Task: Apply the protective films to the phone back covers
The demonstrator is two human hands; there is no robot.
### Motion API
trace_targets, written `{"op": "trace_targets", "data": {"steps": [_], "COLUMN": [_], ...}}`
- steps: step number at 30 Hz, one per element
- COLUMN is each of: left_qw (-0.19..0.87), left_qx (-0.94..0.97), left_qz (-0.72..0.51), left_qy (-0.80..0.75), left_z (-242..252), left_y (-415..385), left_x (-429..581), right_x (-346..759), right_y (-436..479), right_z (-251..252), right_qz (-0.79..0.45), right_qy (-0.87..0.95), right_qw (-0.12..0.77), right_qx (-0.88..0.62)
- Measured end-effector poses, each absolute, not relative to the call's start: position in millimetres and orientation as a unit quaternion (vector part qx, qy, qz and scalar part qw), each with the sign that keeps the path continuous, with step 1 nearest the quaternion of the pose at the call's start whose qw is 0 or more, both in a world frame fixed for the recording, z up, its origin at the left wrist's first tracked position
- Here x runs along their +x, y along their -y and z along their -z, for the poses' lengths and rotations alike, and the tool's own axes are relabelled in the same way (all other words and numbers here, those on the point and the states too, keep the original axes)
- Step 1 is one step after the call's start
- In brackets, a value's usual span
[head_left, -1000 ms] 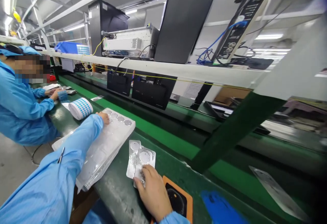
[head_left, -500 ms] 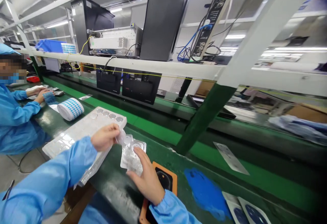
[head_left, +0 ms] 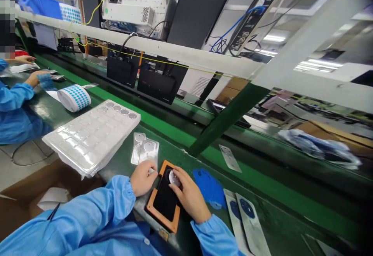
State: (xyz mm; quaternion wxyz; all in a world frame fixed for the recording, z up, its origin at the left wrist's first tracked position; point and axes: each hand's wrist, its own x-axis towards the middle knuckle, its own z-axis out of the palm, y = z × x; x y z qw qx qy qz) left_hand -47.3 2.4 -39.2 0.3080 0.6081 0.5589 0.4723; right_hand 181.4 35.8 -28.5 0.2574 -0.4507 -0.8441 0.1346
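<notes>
An orange-framed black fixture [head_left: 162, 205] lies on the green bench in front of me. My right hand [head_left: 189, 195] pinches a small round silvery disc [head_left: 173, 178] at the top end of the fixture. My left hand [head_left: 142, 179] rests with curled fingers against the fixture's left edge; a small pale bit shows at its fingertips, too small to name. Just beyond the hands lie two small clear blister pieces [head_left: 144, 149], each with a round disc. Further left is a large clear blister tray [head_left: 87, 135] with a row of discs along its far edge.
A roll of blue dot stickers [head_left: 74, 97] lies beyond the tray. A blue patch [head_left: 208, 188] and sheets with blue circles [head_left: 243, 219] lie to the right. A co-worker's blue sleeve [head_left: 14, 104] is at the left. A cardboard box [head_left: 26, 193] sits below the bench; a green post [head_left: 224, 121] slants across.
My left hand left the big tray and came to the fixture's edge. My right hand moved off the blister pieces onto the fixture with a disc. The view dropped and turned.
</notes>
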Motion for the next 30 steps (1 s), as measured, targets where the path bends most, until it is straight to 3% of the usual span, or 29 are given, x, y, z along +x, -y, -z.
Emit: {"op": "trace_targets", "data": {"steps": [9,17,22,26,30], "left_qw": [0.212,0.182,0.157,0.140,0.119], "left_qx": [0.672,0.720,0.758,0.820,0.834], "left_qz": [-0.479,-0.480,-0.455,-0.366,-0.300], "left_qy": [-0.524,-0.467,-0.441,-0.417,-0.448], "left_z": [51,34,29,36,42], "left_y": [2,-7,-17,-20,-20], "left_x": [-48,-34,-20,-14,-15], "right_x": [183,187,181,185,252], "right_y": [-32,-30,-30,-24,-16], "right_z": [51,38,39,36,20], "right_qz": [-0.039,-0.089,-0.100,-0.059,0.011], "right_qy": [0.875,0.869,0.862,0.852,0.775], "right_qw": [0.198,0.164,0.175,0.220,0.272], "right_qx": [-0.441,-0.459,-0.464,-0.472,-0.570]}}
